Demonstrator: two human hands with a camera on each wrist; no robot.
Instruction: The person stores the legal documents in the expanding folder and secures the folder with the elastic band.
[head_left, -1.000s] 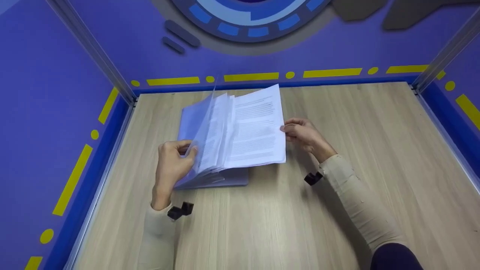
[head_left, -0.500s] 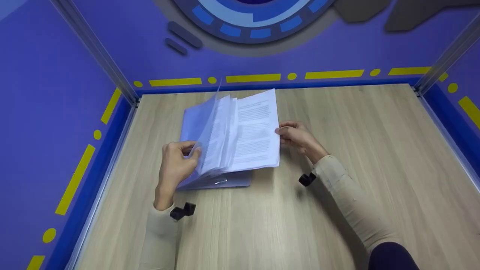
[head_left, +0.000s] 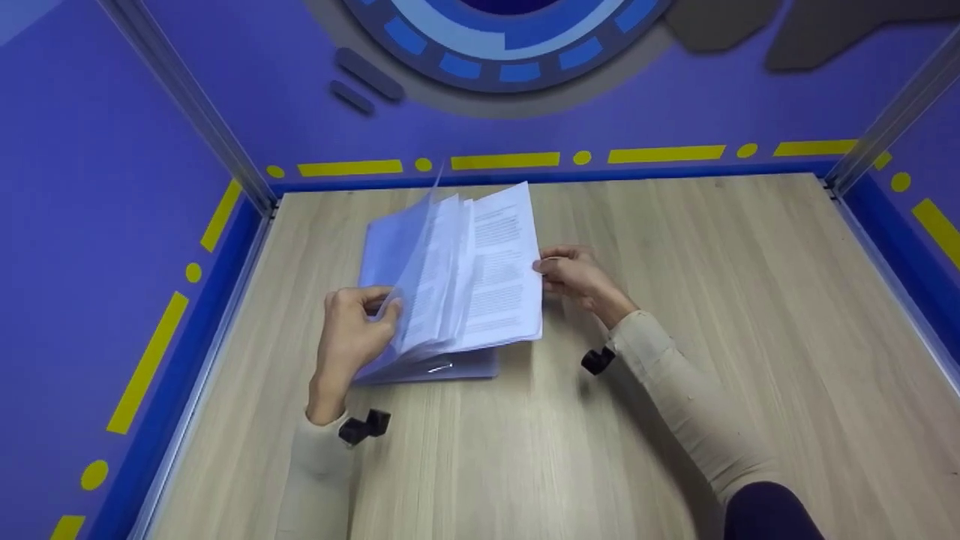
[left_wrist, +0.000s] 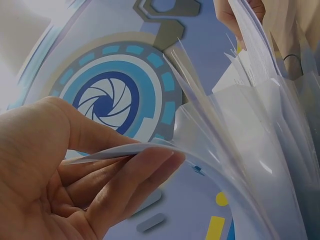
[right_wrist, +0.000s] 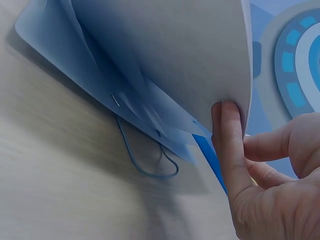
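Observation:
A translucent blue plastic file folder (head_left: 390, 244) lies opened on the table, its clear leaves fanned upward. My left hand (head_left: 352, 330) pinches a clear sheet of it between thumb and fingers at the left, as the left wrist view also shows. On the right, my right hand (head_left: 577, 279) pinches the outer edge of a stack of printed papers (head_left: 506, 277) between thumb and fingers. The stack is tilted, its left side against the raised clear leaves; how far it reaches between them is hidden. A blue elastic loop (right_wrist: 150, 175) hangs from the folder in the right wrist view.
The wooden table (head_left: 480, 465) has blue-purple panels along its back and sides. Metal corner posts (head_left: 187, 105) stand where the panels meet. A small black wrist device (head_left: 364, 427) sits at the left cuff, another (head_left: 598, 361) at the right.
My right hand has moved left with the papers, bringing them closer to the raised leaves. My left hand has hardly moved and keeps its pinch.

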